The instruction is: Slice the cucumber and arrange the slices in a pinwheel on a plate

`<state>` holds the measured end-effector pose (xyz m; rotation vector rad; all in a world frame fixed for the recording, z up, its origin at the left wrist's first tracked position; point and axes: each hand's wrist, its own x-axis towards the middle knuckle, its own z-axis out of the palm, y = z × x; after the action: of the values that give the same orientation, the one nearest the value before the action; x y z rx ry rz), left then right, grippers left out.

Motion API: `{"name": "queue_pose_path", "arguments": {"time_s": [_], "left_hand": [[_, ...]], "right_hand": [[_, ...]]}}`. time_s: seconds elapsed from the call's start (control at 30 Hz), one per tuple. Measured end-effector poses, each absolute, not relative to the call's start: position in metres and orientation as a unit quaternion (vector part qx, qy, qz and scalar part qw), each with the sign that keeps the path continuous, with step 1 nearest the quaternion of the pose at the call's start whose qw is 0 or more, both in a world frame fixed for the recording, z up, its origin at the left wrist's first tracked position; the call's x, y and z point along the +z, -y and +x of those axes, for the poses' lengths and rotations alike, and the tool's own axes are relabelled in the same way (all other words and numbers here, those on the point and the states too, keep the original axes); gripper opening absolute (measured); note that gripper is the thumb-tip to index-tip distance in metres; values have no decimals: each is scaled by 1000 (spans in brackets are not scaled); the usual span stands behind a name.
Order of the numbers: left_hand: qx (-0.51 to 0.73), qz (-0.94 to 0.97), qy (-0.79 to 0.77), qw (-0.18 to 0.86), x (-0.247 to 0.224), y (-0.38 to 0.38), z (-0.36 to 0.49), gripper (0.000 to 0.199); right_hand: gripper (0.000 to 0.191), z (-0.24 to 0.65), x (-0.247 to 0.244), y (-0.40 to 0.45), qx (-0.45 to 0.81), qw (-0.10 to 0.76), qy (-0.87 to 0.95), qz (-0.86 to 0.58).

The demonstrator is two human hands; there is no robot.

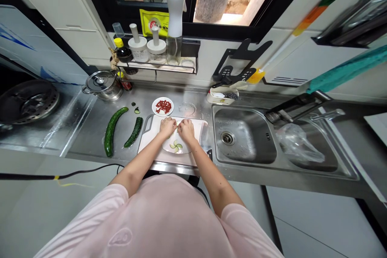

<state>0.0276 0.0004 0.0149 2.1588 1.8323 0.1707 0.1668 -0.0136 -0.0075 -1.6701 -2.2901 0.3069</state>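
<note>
A white plate [168, 146] lies on the light cutting board [149, 139], with thin green-edged slices [175, 145] fanned out on its near part. Over the plate's far part, my left hand [168, 126] and my right hand [186, 129] almost meet, fingers bent and pressed together. Something small and pale shows between the fingertips, too small to name. Behind the board stands a small white dish of red pieces [163, 107]. To the left lie a long cucumber [113, 131] and a shorter cut cucumber [133, 132], with small green end pieces [137, 110] beyond them.
A knife [209, 153] is partly visible at the board's right edge. Farther right is a sink [244, 135], then a second basin with a plastic bag [299, 143]. A lidded pot [104, 85] stands back left. A jar shelf [157, 66] hangs behind the board.
</note>
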Motion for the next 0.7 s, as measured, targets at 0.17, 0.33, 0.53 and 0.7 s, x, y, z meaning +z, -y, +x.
{"name": "queue_pose_path", "arguments": {"time_s": [0.17,0.33,0.53,0.7], "left_hand": [[62,751,-639,155,15,-1,28,15],[58,747,-642,163,18,0,28,14],[62,750,-639,159,17,0,27,14],[67,752,-636,158,17,-1,27,14]], "right_hand": [[20,167,-8,13,107,147,795,-578],[18,168,-7,14,114,153,781,-594],[17,167,-8,13,115,165,766,-611],[16,167,-10,12,115,151,767,-613]]}}
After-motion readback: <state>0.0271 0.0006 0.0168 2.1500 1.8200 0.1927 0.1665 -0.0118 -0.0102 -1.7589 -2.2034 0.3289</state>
